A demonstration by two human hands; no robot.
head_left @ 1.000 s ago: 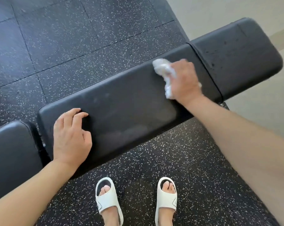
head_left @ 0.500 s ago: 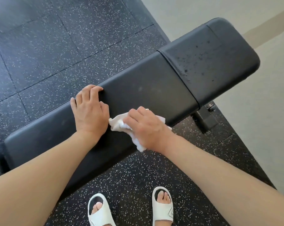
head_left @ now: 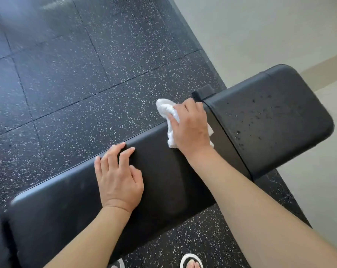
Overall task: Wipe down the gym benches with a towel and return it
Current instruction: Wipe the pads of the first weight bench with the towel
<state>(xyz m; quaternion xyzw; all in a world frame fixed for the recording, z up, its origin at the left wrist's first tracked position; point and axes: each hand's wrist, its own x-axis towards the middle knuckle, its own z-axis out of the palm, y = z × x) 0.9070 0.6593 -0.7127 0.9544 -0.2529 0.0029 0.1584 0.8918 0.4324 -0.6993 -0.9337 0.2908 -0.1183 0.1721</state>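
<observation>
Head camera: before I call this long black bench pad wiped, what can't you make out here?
- Long black padded bench pad: the part under the crumpled white towel, right hand and left hand is covered; its left end is blurred.
- Short black end pad: dark specks show; wet or dirt, cannot tell.
- White slide sandal: cut off by the bottom edge.
- Bench frame: hidden beneath the pads.

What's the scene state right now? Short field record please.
left hand: open, flat on long bench pad
right hand: grips white towel, at far edge of long pad
short pad: right of the seam, dark specks on it
floor: black speckled rubber tiles
feet: one white slide at bottom edge
</observation>
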